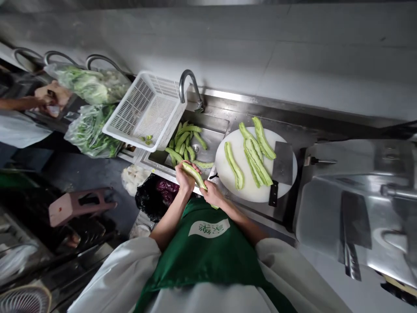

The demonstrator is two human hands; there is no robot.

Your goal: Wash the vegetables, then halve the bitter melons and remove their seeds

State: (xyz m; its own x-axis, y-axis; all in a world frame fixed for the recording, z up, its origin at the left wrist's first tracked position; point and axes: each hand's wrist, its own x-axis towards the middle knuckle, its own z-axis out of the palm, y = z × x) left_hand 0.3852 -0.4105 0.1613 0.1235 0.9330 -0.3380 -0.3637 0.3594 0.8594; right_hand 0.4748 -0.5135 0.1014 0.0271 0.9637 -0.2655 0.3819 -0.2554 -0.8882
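Note:
My left hand point(185, 177) is closed round the upper part of a long pale-green bitter melon point(194, 174) at the sink's front edge. My right hand point(212, 194) grips its lower end; whether it also holds a small tool is hidden. Another green piece point(214, 207) shows below the right hand. On the round white cutting board point(224, 191) lie several hollowed bitter melon halves point(256, 161), with a cleaver point(282, 163) flat at the right side. Whole bitter melons point(185, 141) are heaped in the metal sink point(215, 126).
A white plastic basket point(156, 115) straddles the sink's left side, beside a curved faucet point(190, 87). Bagged greens point(94, 130) stand further left, near a co-worker's arm point(22, 103). A black-lined bin point(153, 198) sits below left. Another cleaver point(355, 221) lies at right.

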